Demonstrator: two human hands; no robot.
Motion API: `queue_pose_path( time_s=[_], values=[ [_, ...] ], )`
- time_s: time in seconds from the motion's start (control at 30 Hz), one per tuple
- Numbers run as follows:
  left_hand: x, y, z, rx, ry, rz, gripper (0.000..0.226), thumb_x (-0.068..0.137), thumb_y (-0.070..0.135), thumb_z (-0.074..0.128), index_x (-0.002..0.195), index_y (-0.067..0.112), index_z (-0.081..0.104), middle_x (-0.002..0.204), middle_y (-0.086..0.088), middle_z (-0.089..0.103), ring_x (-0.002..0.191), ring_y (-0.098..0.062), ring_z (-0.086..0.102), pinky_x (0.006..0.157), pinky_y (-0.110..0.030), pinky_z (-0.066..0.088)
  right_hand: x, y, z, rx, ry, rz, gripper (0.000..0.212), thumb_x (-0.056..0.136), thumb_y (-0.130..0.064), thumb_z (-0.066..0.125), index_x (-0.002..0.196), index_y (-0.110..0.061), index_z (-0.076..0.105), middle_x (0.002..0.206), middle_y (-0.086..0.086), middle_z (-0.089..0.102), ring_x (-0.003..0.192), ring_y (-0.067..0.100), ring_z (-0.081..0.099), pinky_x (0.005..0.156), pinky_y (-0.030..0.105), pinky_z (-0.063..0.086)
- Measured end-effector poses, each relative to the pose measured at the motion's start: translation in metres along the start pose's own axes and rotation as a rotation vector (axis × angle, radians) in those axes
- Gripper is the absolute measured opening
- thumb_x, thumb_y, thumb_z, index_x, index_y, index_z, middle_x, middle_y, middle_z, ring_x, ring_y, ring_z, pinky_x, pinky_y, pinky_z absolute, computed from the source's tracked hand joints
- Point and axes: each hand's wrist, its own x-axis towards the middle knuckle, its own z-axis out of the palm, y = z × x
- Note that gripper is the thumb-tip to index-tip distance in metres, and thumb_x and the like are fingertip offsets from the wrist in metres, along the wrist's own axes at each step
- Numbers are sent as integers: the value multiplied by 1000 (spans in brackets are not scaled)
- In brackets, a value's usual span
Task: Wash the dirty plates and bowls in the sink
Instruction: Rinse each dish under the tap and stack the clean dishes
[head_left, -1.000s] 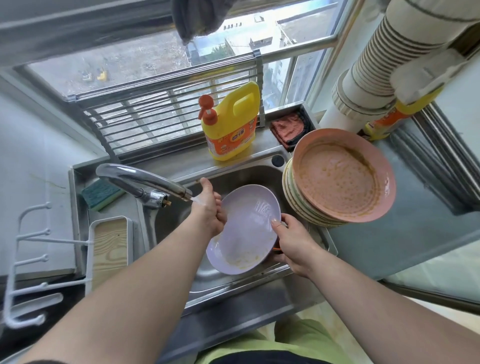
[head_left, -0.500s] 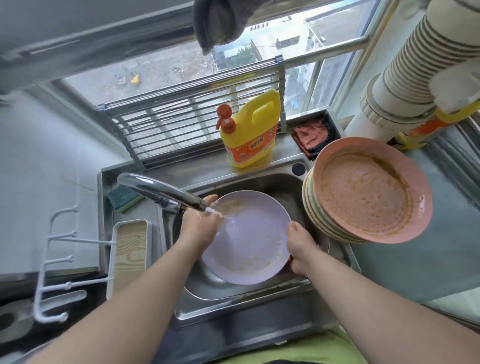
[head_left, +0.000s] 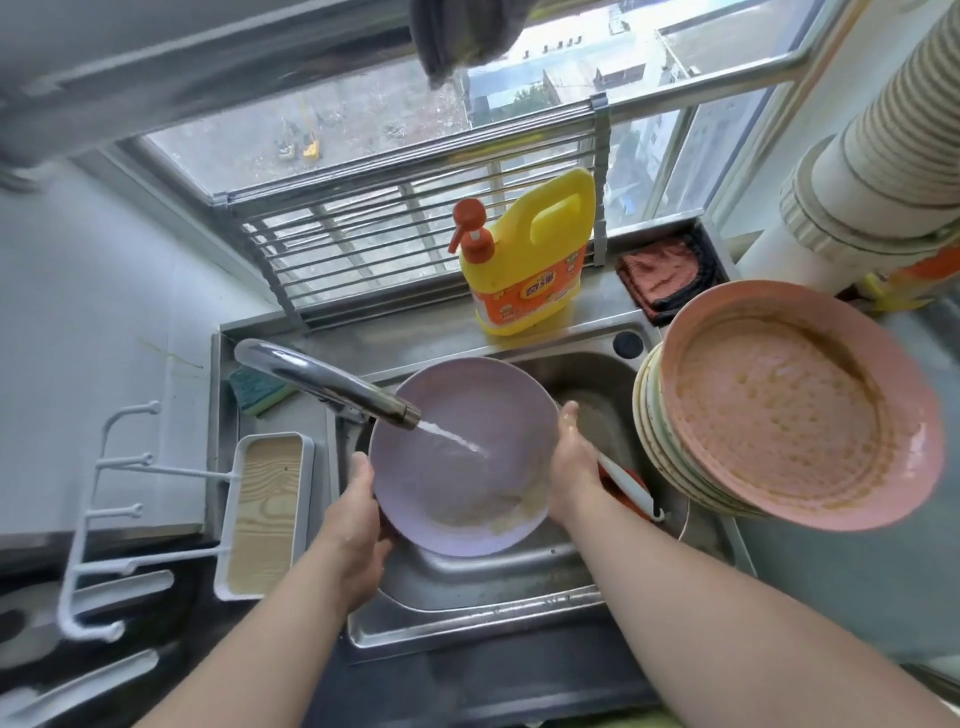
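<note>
— What have you got in your hands?

— A lilac plate (head_left: 462, 452), held over the steel sink (head_left: 467, 618), tilted so its face turns up toward me. My left hand (head_left: 358, 525) grips the lower left rim, thumb on the front edge and fingers curled behind it. My right hand (head_left: 571, 467) clasps the right rim, thumb along the edge; its fingers are behind the plate, so I can't tell exactly how they lie.

— Is the water running?

— Yes. A thin stream leaves the chrome faucet (head_left: 327, 379) and lands near the middle of the plate. Yellowish food residue sits in the lower part of the plate, close to the bottom rim.

— And the other dishes?

— A stack of dirty plates (head_left: 670, 457) stands at the right edge of the sink, and the top one is a pink plate (head_left: 779, 415) coated in brown residue. It leans toward me.

— Anything else in the basin?

— A white-handled tool with a red part (head_left: 628, 488) lies just beside my right wrist, perhaps a brush; the view there is too cramped to be sure.

— What is around the sink?

— A yellow detergent bottle with an orange pump (head_left: 530, 260) stands on the ledge behind the basin, in front of the window rack (head_left: 415, 234). A reddish cloth (head_left: 660, 270) lies to its right. A green and yellow sponge (head_left: 257, 389) sits behind the faucet on the left, and a white tray with a wood-grain base (head_left: 265, 514) rests beside the sink's left edge.
</note>
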Motion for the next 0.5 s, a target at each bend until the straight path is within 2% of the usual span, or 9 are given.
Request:
queue_pose_path(
  time_s=[0.07, 0.13, 0.17, 0.23, 0.3, 0.37, 0.43, 0.5],
  values=[
    [6, -3, 4, 16, 29, -68, 72, 103, 74, 27, 132, 22, 67, 121, 1, 77, 120, -22, 65, 110, -41, 40, -2, -9, -3, -5, -44, -105, 65, 106, -61, 45, 130, -5, 67, 112, 9, 67, 104, 27, 64, 80, 30, 46],
    [9, -4, 10, -21, 2, -135, 76, 101, 77, 23, 139, 25, 63, 129, -5, 73, 126, -26, 63, 115, -45, 37, -10, -20, -9, -91, -84, -231, 64, 90, -80, 53, 94, -21, 78, 85, -2, 69, 86, 23, 62, 76, 37, 51],
    [9, -4, 15, -66, -16, -163, 77, 100, 78, 21, 146, 28, 57, 136, -8, 69, 132, -30, 59, 121, -50, 33, -8, -21, -15, -195, -73, -314, 66, 83, -89, 51, 86, -29, 76, 81, -8, 71, 85, 21, 65, 80, 41, 54],
    [8, -5, 26, -133, -39, -209, 77, 98, 81, 19, 155, 36, 45, 148, -13, 59, 140, -37, 53, 125, -56, 26, -18, -33, -26, -344, -89, -476, 55, 82, -89, 48, 91, -41, 73, 90, -15, 75, 93, 13, 69, 91, 44, 56],
    [5, -5, 41, -160, -65, -239, 79, 96, 85, 17, 159, 42, 37, 153, -14, 55, 142, -38, 50, 125, -55, 24, -37, -51, -32, -432, -111, -560, 45, 91, -78, 49, 109, -43, 70, 103, -17, 75, 102, 8, 69, 99, 43, 55],
    [3, -8, 54, -147, -102, -275, 79, 96, 84, 14, 160, 44, 33, 156, -15, 52, 146, -39, 46, 126, -54, 21, -44, -63, -36, -526, -151, -579, 48, 94, -78, 45, 124, -46, 65, 115, -17, 73, 111, 10, 68, 103, 45, 54],
    [0, -13, 63, -127, -131, -299, 78, 97, 83, 13, 160, 42, 32, 153, -20, 53, 145, -41, 46, 126, -55, 21, -49, -71, -41, -606, -175, -570, 54, 89, -78, 39, 132, -51, 58, 124, -18, 71, 120, 12, 65, 107, 47, 52],
    [-4, -18, 65, -91, -129, -327, 79, 98, 82, 15, 156, 37, 42, 144, -25, 60, 136, -43, 56, 121, -57, 31, -50, -74, -44, -600, -170, -502, 57, 90, -74, 38, 136, -47, 58, 130, -18, 68, 125, 14, 62, 111, 48, 49]
  ],
)
